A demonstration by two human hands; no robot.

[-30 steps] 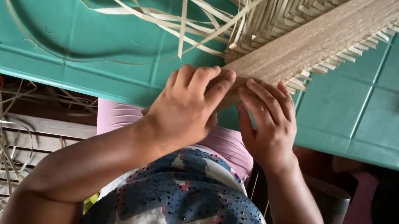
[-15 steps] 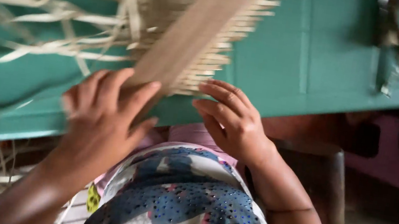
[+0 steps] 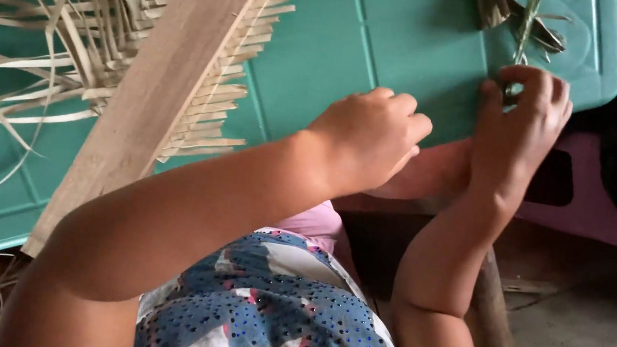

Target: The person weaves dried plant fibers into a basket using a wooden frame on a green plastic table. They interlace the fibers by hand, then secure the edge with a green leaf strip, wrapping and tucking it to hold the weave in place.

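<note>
We see our right hand (image 3: 522, 117) up at about one o'clock in the view, its fingers curled together around a thin green leaf strip (image 3: 525, 26) that runs up from the hand toward twelve o'clock, across the teal surface (image 3: 396, 39). Near the strip's upper end lie a few darker dried leaf pieces (image 3: 501, 2), just beside it. Our left hand (image 3: 370, 138) sits near the centre, closed in a loose fist with the knuckles up; we cannot tell whether anything is inside it, and it rests at the near edge of the surface, apart from the strip. At about ten o'clock from the left hand a long wooden slat (image 3: 166, 85) lies slanted across the surface, on top of a half-woven mat of pale palm strips (image 3: 44, 16) whose loose ends fan out toward nine o'clock. At three o'clock, beyond the surface's corner, we see a pink plastic seat (image 3: 590, 218).
</note>
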